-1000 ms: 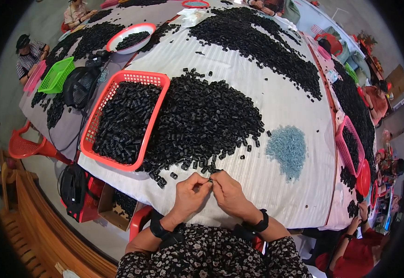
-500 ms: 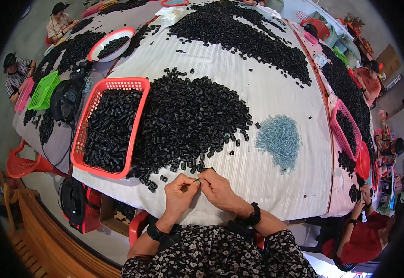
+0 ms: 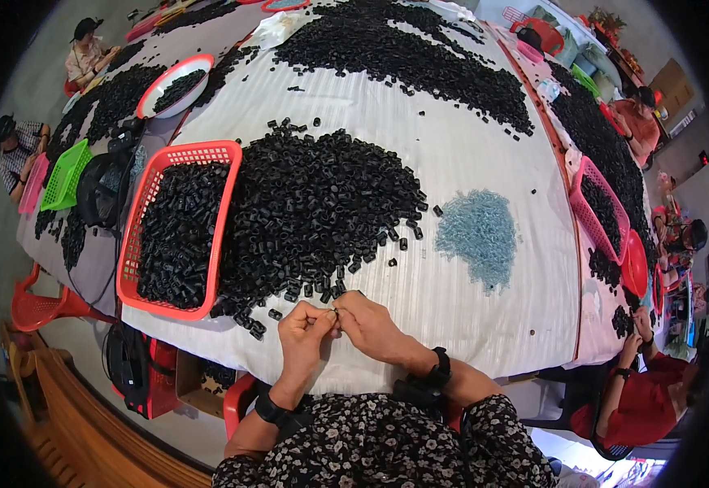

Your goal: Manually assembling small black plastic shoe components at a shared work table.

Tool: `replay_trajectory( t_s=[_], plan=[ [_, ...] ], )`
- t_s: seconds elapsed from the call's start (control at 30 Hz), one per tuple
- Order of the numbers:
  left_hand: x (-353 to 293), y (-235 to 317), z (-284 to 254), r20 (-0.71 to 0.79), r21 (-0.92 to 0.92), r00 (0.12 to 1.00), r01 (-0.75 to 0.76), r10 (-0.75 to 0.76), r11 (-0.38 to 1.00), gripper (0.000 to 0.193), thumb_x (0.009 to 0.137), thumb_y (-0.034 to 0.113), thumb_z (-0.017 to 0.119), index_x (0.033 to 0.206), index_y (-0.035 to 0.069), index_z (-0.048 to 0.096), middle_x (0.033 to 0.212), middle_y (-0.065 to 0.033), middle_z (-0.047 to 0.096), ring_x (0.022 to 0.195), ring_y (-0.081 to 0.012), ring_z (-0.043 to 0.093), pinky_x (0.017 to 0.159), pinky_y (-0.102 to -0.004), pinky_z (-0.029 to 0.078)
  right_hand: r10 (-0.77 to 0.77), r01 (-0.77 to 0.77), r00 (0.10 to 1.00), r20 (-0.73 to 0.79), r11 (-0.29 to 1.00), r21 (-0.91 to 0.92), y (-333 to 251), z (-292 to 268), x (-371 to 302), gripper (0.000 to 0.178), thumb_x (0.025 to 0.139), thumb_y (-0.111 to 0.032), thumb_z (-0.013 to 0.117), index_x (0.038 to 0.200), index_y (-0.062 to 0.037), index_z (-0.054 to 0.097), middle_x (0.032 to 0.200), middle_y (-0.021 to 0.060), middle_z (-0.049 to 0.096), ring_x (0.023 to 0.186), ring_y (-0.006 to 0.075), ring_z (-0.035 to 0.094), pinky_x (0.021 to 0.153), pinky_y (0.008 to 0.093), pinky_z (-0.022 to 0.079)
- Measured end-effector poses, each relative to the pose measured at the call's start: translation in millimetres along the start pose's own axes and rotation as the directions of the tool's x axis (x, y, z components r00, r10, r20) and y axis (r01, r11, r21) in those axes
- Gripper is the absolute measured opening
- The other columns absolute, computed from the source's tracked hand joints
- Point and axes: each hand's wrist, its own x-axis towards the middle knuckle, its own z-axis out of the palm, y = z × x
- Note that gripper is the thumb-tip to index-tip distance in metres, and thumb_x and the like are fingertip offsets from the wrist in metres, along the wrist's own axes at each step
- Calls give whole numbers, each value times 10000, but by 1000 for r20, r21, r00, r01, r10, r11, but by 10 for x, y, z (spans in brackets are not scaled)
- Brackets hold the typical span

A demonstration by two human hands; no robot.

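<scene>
Over the near edge of the white-covered table, my left hand (image 3: 302, 327) and my right hand (image 3: 368, 325) meet with thumbs and fingertips pinched together. Between the fingertips shows a bit of a small dark piece; the fingers cover most of it, so its exact shape is hidden. Just beyond the hands spreads a large heap of short black plastic tube-like pieces (image 3: 314, 195). To its left stands a red plastic basket (image 3: 167, 308) filled with similar black pieces. A smaller heap of clear bluish pieces (image 3: 478, 232) lies to the right of the black heap.
Another wide black heap (image 3: 419, 65) covers the far table. A white red-rimmed basin (image 3: 206, 81) and green basket (image 3: 67, 175) are at left, a pink basket (image 3: 602, 211) at right. Several people sit around the tables. A wooden bench (image 3: 86, 407) is at lower left.
The table and things on it have shifted slightly left in the view. My hands stay pinched together, with the right fingers now closer over the left fingertips.
</scene>
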Motion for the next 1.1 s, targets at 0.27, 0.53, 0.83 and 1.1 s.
replay_trajectory(
  t_s=[0.27, 0.53, 0.83, 1.1],
  plan=[
    [-11, 14, 66, 2, 9, 1000, 10, -10, 1000, 114, 850, -32, 586, 752, 3, 539, 715, -51, 616, 614, -68, 554, 574, -194, 470, 38, -40, 999, -20, 995, -87, -24, 24, -31, 98, 837, -4, 489, 932, 13, 473, 819, 154, 488, 735, 325, 543, 637, 390, 458],
    [2, 4, 94, -95, 37, 995, -27, 31, 999, 140, 822, -60, 593, 717, 12, 532, 692, -16, 598, 603, -30, 516, 540, -174, 426, -227, 226, 973, 38, 909, -350, -56, 11, 16, 240, 722, -20, 568, 943, 28, 488, 813, 121, 463, 771, 270, 490, 700, 345, 448],
    [-28, 6, 182, -130, 190, 991, -16, 41, 982, 162, 809, -64, 594, 695, 20, 516, 657, 31, 531, 589, -13, 433, 508, -169, 360, -228, 214, 973, 35, 831, -514, 0, 64, 1, 311, 664, -40, 598, 958, -15, 500, 794, 93, 469, 724, 232, 493, 636, 310, 450],
    [-1, -112, 171, -167, 31, 985, -27, 32, 999, 161, 822, -56, 598, 705, 22, 519, 656, 26, 542, 578, -10, 444, 504, -166, 367, -234, 166, 970, -69, 839, -519, 64, 106, -40, 287, 663, -39, 600, 934, -15, 509, 755, 90, 474, 694, 226, 496, 590, 304, 451]
  ],
)
